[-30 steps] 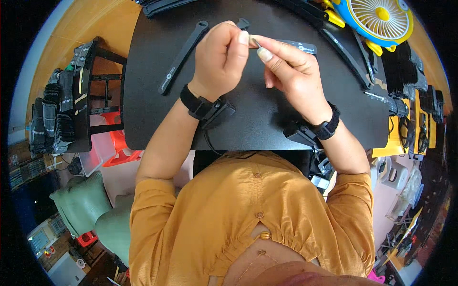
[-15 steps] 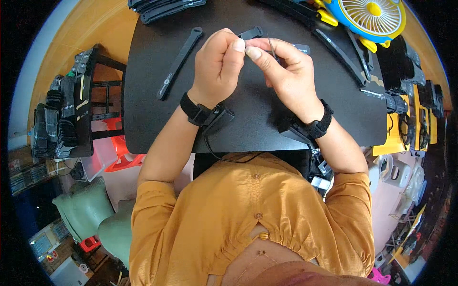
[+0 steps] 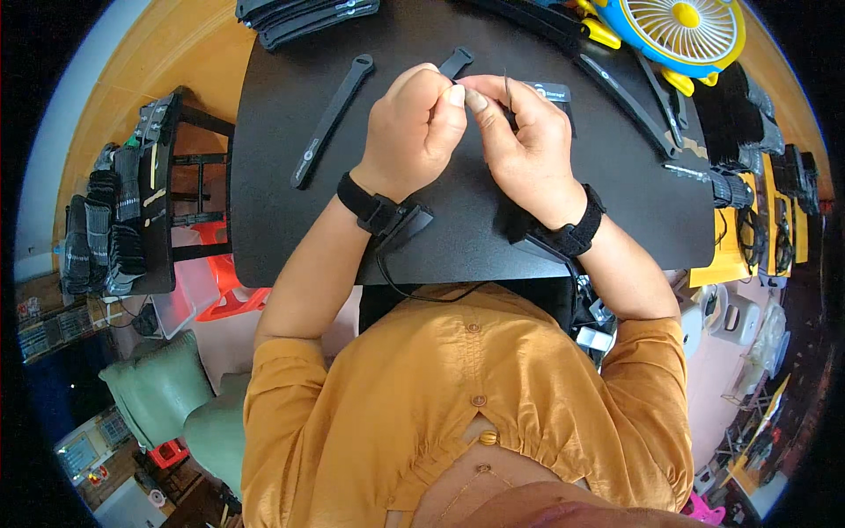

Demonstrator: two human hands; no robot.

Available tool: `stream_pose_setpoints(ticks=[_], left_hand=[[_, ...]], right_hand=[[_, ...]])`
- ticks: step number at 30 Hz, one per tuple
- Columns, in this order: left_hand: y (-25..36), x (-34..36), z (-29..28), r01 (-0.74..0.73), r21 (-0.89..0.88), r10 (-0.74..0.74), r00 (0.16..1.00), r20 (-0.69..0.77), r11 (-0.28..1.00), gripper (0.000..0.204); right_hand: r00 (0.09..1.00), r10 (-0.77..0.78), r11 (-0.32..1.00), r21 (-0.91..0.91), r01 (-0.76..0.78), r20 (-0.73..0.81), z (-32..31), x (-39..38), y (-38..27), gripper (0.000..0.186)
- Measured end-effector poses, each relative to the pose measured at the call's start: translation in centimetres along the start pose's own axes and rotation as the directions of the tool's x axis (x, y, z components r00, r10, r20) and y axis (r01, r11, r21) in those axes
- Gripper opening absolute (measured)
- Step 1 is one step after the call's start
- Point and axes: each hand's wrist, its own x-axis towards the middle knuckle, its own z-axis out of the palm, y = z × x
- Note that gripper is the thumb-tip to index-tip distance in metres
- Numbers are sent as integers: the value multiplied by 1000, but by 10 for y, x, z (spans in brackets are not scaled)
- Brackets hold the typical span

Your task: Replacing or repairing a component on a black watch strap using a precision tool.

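Observation:
Fingertips nearly meeting, my left hand [image 3: 412,132] and my right hand [image 3: 528,141] are both closed over the far middle of the table. A black strap [image 3: 458,62] with a slotted, rounded end sticks out beyond my left fingers. The rest of it is hidden by the hands. A thin pointed metal tool [image 3: 506,84] pokes up between my right fingers; its lower part is hidden. Thumb and forefinger of each hand pinch at a spot too small to make out. Beyond my right fingers shows a black strap end with a white print [image 3: 550,92].
Single black straps lie left [image 3: 333,119] and right [image 3: 629,106] on the dark table [image 3: 458,238]. A pile of straps [image 3: 304,19] sits at the far left edge, a blue and yellow fan [image 3: 685,26] at the far right. More bundles stand on a side rack [image 3: 123,211].
Both hands have shifted slightly, the left to the right and nearer me. The slotted strap end has swung left, and more of the printed end shows beyond my right hand.

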Motion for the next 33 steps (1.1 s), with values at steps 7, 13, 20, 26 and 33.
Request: stream_pose_setpoints(ticks=[7, 13, 20, 26, 33], left_hand=[[-3, 0, 4, 13, -20, -14, 1000, -28, 1000, 8], [-2, -1, 6, -12, 30, 13, 999, -53, 999, 12], [1, 3, 7, 112, 161, -109, 994, -24, 981, 11], [7, 5, 8, 104, 279, -95, 994, -46, 955, 15], [2, 1, 4, 86, 158, -82, 996, -30, 984, 14]], right_hand=[[1000, 15, 1000, 13, -15, 3, 3, 1, 7, 12], [977, 213, 968, 132, -214, 21, 7, 1, 2, 11], [994, 106, 992, 69, -103, -39, 10, 2, 17, 10], [990, -135, 982, -141, 126, -51, 11, 6, 22, 10], [932, 342, 899, 249, -362, 119, 9, 6, 11, 15]])
